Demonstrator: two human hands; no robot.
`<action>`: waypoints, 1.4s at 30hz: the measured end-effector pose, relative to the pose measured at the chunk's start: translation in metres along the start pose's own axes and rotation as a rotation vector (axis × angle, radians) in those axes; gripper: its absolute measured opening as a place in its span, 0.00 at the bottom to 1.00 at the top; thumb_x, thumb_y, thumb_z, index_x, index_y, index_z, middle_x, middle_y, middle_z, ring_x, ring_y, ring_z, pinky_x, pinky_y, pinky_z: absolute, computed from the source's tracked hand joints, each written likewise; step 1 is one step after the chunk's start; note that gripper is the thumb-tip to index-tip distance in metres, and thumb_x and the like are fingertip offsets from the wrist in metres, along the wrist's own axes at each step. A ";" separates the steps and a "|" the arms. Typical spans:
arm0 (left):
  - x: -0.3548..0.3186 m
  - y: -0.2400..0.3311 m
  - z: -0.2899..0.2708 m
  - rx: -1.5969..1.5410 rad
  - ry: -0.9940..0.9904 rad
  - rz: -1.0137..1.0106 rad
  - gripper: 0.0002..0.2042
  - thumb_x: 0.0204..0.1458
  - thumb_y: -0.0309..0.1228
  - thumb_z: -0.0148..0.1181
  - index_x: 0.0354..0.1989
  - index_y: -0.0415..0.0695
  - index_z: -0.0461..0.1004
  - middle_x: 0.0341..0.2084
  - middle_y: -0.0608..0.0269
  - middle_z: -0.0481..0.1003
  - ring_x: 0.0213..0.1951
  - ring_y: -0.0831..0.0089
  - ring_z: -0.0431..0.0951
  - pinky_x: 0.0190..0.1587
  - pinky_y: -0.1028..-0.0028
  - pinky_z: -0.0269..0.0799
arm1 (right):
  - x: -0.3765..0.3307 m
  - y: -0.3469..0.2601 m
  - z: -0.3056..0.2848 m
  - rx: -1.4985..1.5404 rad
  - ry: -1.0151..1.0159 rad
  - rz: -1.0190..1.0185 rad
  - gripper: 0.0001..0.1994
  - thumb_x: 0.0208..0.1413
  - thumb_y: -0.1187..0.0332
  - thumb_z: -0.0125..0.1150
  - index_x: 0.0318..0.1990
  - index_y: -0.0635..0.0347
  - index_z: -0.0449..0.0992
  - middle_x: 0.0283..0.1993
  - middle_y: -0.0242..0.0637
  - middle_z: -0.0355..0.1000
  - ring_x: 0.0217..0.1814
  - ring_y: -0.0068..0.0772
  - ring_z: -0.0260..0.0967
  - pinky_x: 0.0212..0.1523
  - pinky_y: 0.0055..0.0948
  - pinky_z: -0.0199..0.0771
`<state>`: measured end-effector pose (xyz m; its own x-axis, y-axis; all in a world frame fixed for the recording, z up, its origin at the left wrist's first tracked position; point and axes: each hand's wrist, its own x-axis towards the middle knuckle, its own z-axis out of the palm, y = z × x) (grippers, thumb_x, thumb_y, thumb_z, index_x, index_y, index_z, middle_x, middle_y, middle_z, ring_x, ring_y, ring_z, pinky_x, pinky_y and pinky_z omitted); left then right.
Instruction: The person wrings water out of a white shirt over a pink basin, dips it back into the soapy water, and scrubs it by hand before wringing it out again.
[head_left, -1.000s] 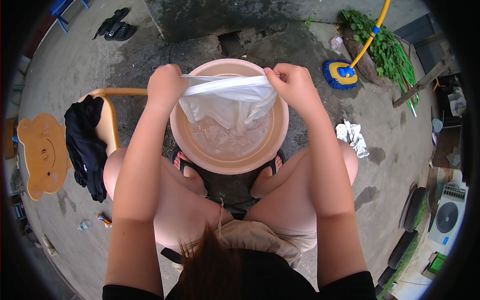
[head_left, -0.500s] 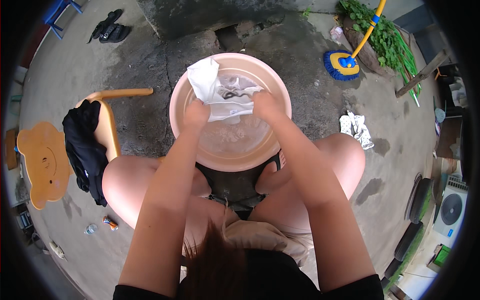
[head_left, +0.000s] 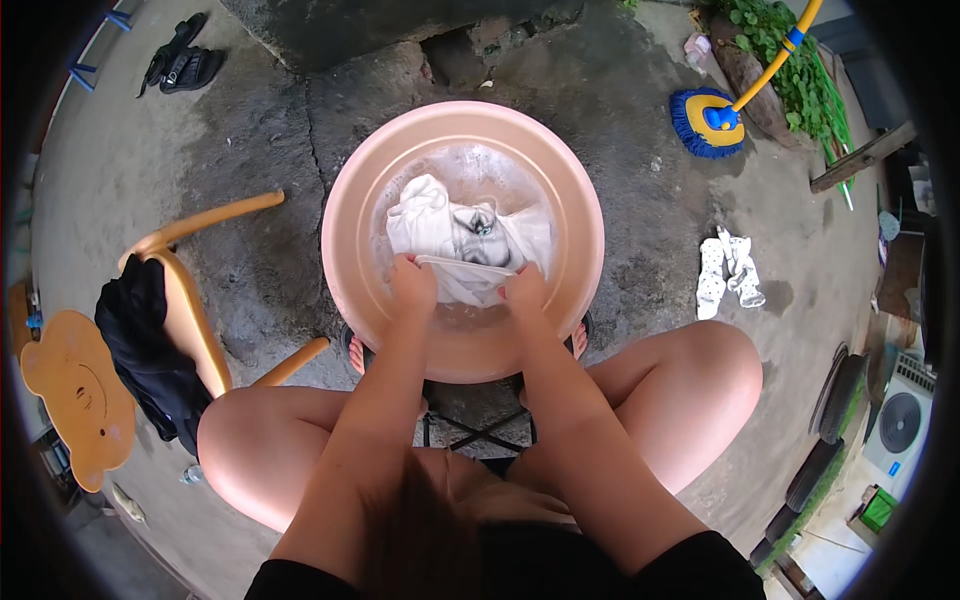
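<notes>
while wet white cloth (head_left: 450, 235) fills pink basin (head_left: 350, 240), left hand (head_left: 412, 285), right hand (head_left: 522, 292) pinching it

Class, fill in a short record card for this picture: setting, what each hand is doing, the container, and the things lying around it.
Setting: outdoor concrete ground, damp in patches
Left hand: gripping the white garment in the water
Right hand: gripping the same garment's near edge
Container: round pink basin, shallow water inside
To the left: wooden chair with dark clothing draped over it
To the right: crumpled white cloth on the ground
Upper right: blue mop head on a yellow handle
Upper left: dark sandals
</notes>
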<state>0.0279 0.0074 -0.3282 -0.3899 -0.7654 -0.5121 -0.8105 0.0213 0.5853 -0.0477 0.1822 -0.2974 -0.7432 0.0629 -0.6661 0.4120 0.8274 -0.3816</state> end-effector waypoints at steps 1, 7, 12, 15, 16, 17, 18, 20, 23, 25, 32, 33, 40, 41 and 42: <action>-0.013 0.009 0.014 0.131 0.067 0.245 0.12 0.47 0.31 0.58 0.38 0.39 0.70 0.37 0.51 0.74 0.40 0.52 0.75 0.42 0.55 0.70 | 0.004 0.010 0.012 -0.034 0.317 -0.182 0.07 0.47 0.75 0.55 0.35 0.64 0.74 0.41 0.47 0.70 0.42 0.55 0.73 0.48 0.46 0.72; -0.013 -0.005 0.005 0.563 -0.295 0.717 0.14 0.43 0.29 0.61 0.39 0.42 0.70 0.37 0.52 0.71 0.44 0.51 0.72 0.41 0.55 0.70 | 0.007 0.018 0.028 -0.557 -0.117 -0.510 0.08 0.50 0.69 0.53 0.36 0.57 0.75 0.47 0.47 0.65 0.49 0.49 0.70 0.52 0.53 0.65; -0.015 -0.012 0.003 0.771 -0.034 0.552 0.14 0.46 0.31 0.57 0.42 0.43 0.70 0.38 0.52 0.71 0.43 0.51 0.74 0.44 0.55 0.71 | -0.001 -0.015 0.014 -0.483 -0.086 -0.342 0.11 0.53 0.70 0.50 0.41 0.57 0.76 0.53 0.46 0.66 0.56 0.45 0.67 0.57 0.54 0.63; -0.016 -0.008 0.007 0.875 -0.375 0.651 0.15 0.48 0.33 0.55 0.43 0.42 0.69 0.42 0.49 0.72 0.43 0.51 0.75 0.44 0.55 0.72 | 0.014 -0.002 0.011 -0.373 -0.050 -0.170 0.12 0.53 0.69 0.50 0.42 0.60 0.75 0.54 0.46 0.66 0.57 0.47 0.66 0.55 0.50 0.65; -0.017 0.007 0.004 0.789 -0.372 0.465 0.15 0.48 0.33 0.55 0.44 0.41 0.69 0.43 0.46 0.71 0.42 0.49 0.75 0.43 0.54 0.72 | 0.024 0.008 0.013 -0.210 0.125 0.007 0.12 0.52 0.69 0.51 0.43 0.61 0.74 0.55 0.47 0.65 0.57 0.49 0.66 0.55 0.47 0.67; -0.020 0.019 0.005 0.702 -0.369 0.281 0.16 0.48 0.33 0.54 0.45 0.40 0.69 0.45 0.44 0.71 0.42 0.48 0.75 0.42 0.54 0.73 | 0.030 0.021 0.017 -0.211 0.136 0.017 0.12 0.52 0.69 0.51 0.43 0.61 0.74 0.55 0.47 0.65 0.57 0.49 0.66 0.55 0.47 0.67; -0.019 0.012 0.004 0.707 -0.358 0.278 0.16 0.48 0.33 0.54 0.45 0.40 0.69 0.45 0.44 0.71 0.42 0.48 0.75 0.42 0.54 0.73 | 0.027 0.026 0.027 -0.265 0.225 -0.067 0.12 0.52 0.69 0.52 0.42 0.63 0.73 0.51 0.48 0.67 0.54 0.51 0.67 0.52 0.46 0.68; -0.017 -0.012 0.009 0.477 0.040 0.016 0.17 0.49 0.32 0.54 0.47 0.38 0.68 0.44 0.46 0.72 0.43 0.51 0.76 0.35 0.56 0.76 | 0.021 0.025 0.035 -0.316 0.308 -0.156 0.11 0.51 0.69 0.53 0.41 0.64 0.72 0.48 0.49 0.69 0.51 0.54 0.68 0.50 0.45 0.69; 0.000 -0.002 -0.004 -0.150 -0.422 -0.486 0.16 0.51 0.31 0.51 0.47 0.36 0.66 0.43 0.49 0.70 0.42 0.57 0.75 0.30 0.62 0.79 | 0.036 0.038 0.021 -0.091 0.361 -0.173 0.11 0.51 0.72 0.53 0.41 0.66 0.69 0.46 0.52 0.69 0.45 0.57 0.70 0.49 0.47 0.70; 0.008 0.004 -0.005 -0.359 -0.321 -0.536 0.15 0.52 0.30 0.51 0.45 0.35 0.66 0.41 0.50 0.70 0.42 0.57 0.73 0.31 0.65 0.80 | 0.055 0.039 0.008 0.262 0.191 -0.017 0.10 0.52 0.74 0.55 0.42 0.65 0.68 0.41 0.49 0.70 0.39 0.49 0.71 0.41 0.42 0.75; 0.038 0.022 -0.022 -1.337 -0.040 -0.618 0.08 0.53 0.21 0.49 0.41 0.36 0.66 0.39 0.54 0.69 0.40 0.64 0.73 0.37 0.71 0.83 | 0.043 -0.023 -0.005 1.631 0.136 0.424 0.06 0.54 0.78 0.54 0.39 0.61 0.69 0.28 0.33 0.68 0.29 0.23 0.70 0.20 0.18 0.67; 0.036 0.027 -0.013 -1.338 -0.064 -0.622 0.08 0.53 0.21 0.49 0.41 0.36 0.66 0.39 0.54 0.69 0.40 0.64 0.73 0.37 0.71 0.83 | 0.056 -0.009 -0.003 1.824 0.074 0.437 0.07 0.53 0.79 0.53 0.40 0.63 0.67 0.32 0.36 0.69 0.31 0.26 0.71 0.22 0.19 0.71; 0.010 0.000 0.003 -1.422 0.005 -0.677 0.15 0.56 0.29 0.48 0.53 0.45 0.67 0.51 0.59 0.67 0.49 0.65 0.70 0.42 0.69 0.77 | 0.028 -0.011 0.014 1.477 0.368 0.291 0.06 0.56 0.76 0.53 0.41 0.62 0.68 0.32 0.35 0.68 0.27 0.25 0.69 0.22 0.17 0.74; 0.007 -0.010 0.004 -1.352 -0.003 -0.692 0.16 0.57 0.33 0.48 0.54 0.48 0.67 0.51 0.60 0.68 0.48 0.66 0.71 0.43 0.68 0.76 | 0.023 -0.012 0.013 1.475 0.362 0.293 0.06 0.56 0.76 0.53 0.41 0.62 0.68 0.32 0.35 0.68 0.27 0.25 0.69 0.22 0.17 0.74; 0.005 -0.017 0.005 -1.351 -0.002 -0.696 0.16 0.57 0.33 0.48 0.54 0.48 0.67 0.51 0.60 0.68 0.48 0.66 0.71 0.43 0.68 0.76 | 0.022 -0.006 0.011 1.463 0.334 0.376 0.06 0.55 0.75 0.53 0.40 0.61 0.70 0.32 0.35 0.69 0.27 0.24 0.69 0.21 0.16 0.72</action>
<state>0.0378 0.0067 -0.3438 -0.1119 -0.3736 -0.9208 0.1677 -0.9204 0.3531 -0.0610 0.1724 -0.3168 -0.4798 0.4172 -0.7719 0.5864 -0.5019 -0.6358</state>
